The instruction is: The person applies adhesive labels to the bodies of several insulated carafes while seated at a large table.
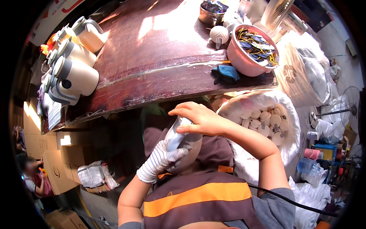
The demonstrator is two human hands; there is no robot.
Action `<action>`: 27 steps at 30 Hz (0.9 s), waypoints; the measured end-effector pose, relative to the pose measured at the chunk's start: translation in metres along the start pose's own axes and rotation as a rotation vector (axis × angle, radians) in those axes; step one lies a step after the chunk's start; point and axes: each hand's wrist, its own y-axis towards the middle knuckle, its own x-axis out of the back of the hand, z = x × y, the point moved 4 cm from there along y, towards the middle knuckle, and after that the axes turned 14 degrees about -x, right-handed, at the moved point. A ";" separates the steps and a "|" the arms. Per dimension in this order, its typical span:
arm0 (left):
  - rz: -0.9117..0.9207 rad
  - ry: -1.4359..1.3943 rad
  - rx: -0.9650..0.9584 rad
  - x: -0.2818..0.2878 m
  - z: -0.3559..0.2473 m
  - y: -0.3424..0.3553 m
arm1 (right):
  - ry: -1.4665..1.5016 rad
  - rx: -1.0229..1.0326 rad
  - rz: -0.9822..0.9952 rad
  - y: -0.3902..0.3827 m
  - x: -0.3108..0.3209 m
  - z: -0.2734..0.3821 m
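A cream-coloured jug (195, 149) with a grey-blue handle (176, 140) rests tilted on my lap, below the table edge. My left hand (159, 159), in a white striped glove, is wrapped round the jug at its handle. Over the upper end of the jug lies my bare right hand (204, 119), with its fingers curled across the top and the thumb by the handle's upper end. The fingers and the jug's tilt hide much of its top. Several similar cream jugs (84, 79) with grey handles and lids stand at the table's left end.
On the dark red table (152, 72) are a pink tub (247, 58) of tags with yellow strings, a blue glove (228, 73) and a metal pot (210, 16). A white-lined sack (291, 143) of round lids stands right of me. A person (32, 177) is beside cartons (57, 171) at left.
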 end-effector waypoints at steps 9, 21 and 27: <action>-0.263 -0.232 -0.264 -0.003 -0.004 0.004 | -0.132 -0.294 -0.869 -0.003 0.233 -0.108; -0.297 -0.232 -0.292 0.006 0.006 0.039 | -0.923 -0.374 -1.308 -0.012 0.283 -0.138; -0.379 -0.291 -0.343 0.023 0.006 0.052 | 0.509 -0.167 -0.940 -0.015 0.205 -0.102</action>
